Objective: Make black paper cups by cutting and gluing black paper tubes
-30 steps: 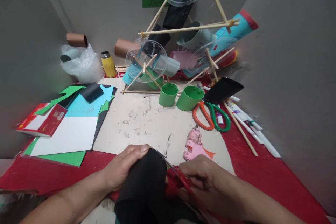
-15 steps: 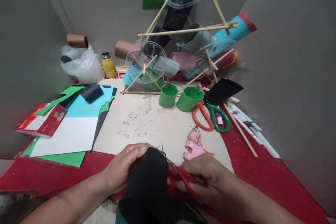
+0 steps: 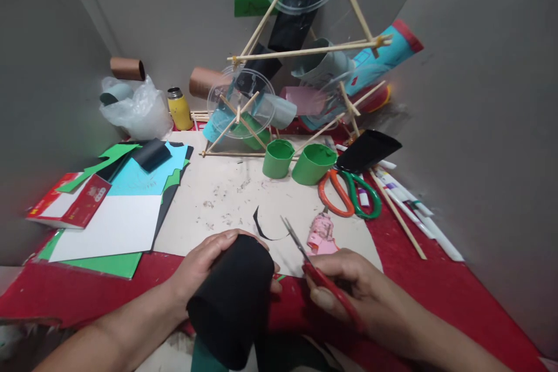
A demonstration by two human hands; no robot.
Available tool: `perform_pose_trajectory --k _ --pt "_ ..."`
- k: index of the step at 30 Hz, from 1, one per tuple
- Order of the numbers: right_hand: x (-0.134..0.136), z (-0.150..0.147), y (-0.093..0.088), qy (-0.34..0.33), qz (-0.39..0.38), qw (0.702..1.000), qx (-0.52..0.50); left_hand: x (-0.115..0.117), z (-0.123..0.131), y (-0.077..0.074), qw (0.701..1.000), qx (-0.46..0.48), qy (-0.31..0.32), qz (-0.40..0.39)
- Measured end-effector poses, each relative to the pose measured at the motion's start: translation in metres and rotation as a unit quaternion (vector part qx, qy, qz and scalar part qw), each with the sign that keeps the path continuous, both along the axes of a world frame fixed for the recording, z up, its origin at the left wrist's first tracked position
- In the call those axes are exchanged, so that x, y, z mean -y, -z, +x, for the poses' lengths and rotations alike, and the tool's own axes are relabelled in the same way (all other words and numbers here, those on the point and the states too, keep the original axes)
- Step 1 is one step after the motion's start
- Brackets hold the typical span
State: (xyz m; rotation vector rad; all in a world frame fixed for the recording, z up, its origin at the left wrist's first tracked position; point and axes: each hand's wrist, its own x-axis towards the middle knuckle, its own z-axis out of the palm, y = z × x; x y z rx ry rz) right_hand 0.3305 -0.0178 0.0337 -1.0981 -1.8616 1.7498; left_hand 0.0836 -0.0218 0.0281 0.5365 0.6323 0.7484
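A black paper tube (image 3: 233, 299) is in my left hand (image 3: 203, 261), with the fingers wrapped round its far side and the thumb near its upper rim. My right hand (image 3: 349, 290) grips small scissors with red handles (image 3: 333, 290), their blades nearly closed and pointing up and left, apart from the tube. A thin curled black paper strip (image 3: 258, 228) lies on the beige board (image 3: 209, 186) just beyond the tube. Close behind the scissors is a pink glue gun (image 3: 321, 235), partly hidden by my right hand.
A stick frame (image 3: 305, 51) with clear plastic discs and paper tubes stands at the back. Two green paper cups (image 3: 279, 158), large orange-and-green-handled scissors (image 3: 349, 193) and markers (image 3: 425, 221) are to the right. Coloured paper sheets (image 3: 108, 226) and a red box (image 3: 82, 200) lie left.
The scissors have come away from the tube's rim, to the right. A thin black strip now lies on the board. The tube has shifted slightly down and left in my left hand.
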Motion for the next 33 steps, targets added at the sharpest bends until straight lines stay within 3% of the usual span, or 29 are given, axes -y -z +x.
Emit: perform_pose_trajectory --k 5,12,16,22,28,33 --pt "0.0 0.001 0.003 -0.005 -0.039 0.999 0.012 -0.004 -0.002 0.015 0.992 0.097 0.009 -0.077" --pt "-0.002 0.001 0.005 0.025 -0.043 0.999 -0.007 -0.011 -0.005 0.029 0.98 0.095 -0.024 -0.174" --pt "-0.001 0.003 0.009 0.005 -0.156 0.98 -0.126 -0.014 -0.004 0.025 0.983 0.133 -0.024 -0.123" --pt "0.001 -0.002 0.013 -0.039 -0.248 0.944 -0.215 -0.013 0.002 0.015 0.99 0.13 -0.019 -0.043" --pt "-0.001 -0.008 0.011 -0.071 -0.268 0.932 -0.233 -0.01 0.005 0.018 0.983 0.166 0.065 -0.05" --pt "-0.002 -0.01 0.006 -0.063 -0.28 0.929 -0.235 -0.004 0.009 0.021 0.991 0.111 0.058 -0.038"
